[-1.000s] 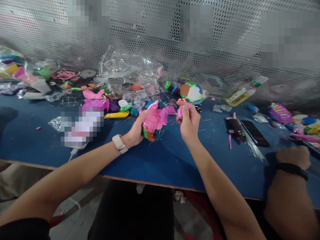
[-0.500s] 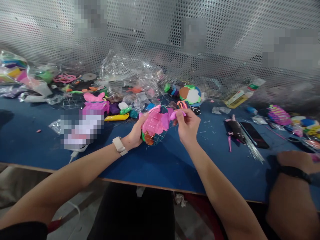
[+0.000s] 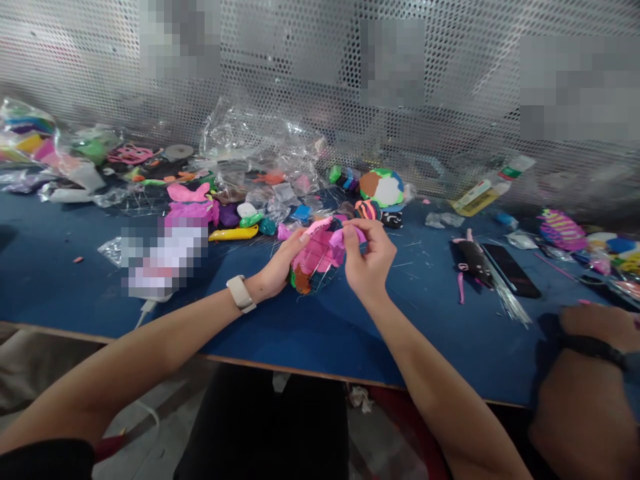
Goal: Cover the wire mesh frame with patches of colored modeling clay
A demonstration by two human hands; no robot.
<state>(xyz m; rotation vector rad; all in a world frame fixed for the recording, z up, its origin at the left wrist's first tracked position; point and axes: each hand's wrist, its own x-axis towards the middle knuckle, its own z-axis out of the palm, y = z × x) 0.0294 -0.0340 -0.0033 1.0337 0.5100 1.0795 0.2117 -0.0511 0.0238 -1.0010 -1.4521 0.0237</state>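
Observation:
My left hand (image 3: pixel 280 265) is wrapped around the edge of a rounded wire-mesh form (image 3: pixel 313 256). Pink clay covers much of the mesh, and patches of brown and green clay show near its bottom. My right hand (image 3: pixel 371 256) pinches a purple-pink piece of clay (image 3: pixel 338 245) between thumb and fingers, at the form's right side. Whether that piece sticks to the pink clay I cannot tell. Behind the hands lie a striped orange and black clay piece (image 3: pixel 367 210) and a round multicoloured clay piece (image 3: pixel 384 187).
A yellow utility knife (image 3: pixel 233 234) and a pixelated device (image 3: pixel 167 260) with a cable lie to the left. On the right are a bottle (image 3: pixel 493 187), a phone (image 3: pixel 511 269) and thin clear strands (image 3: pixel 510 300). Another person's arm (image 3: pixel 580 393) rests at the far right. Perforated metal rises behind.
My right hand has brought the purple-pink clay left and slightly down, up to the form. The form has tilted in my left hand.

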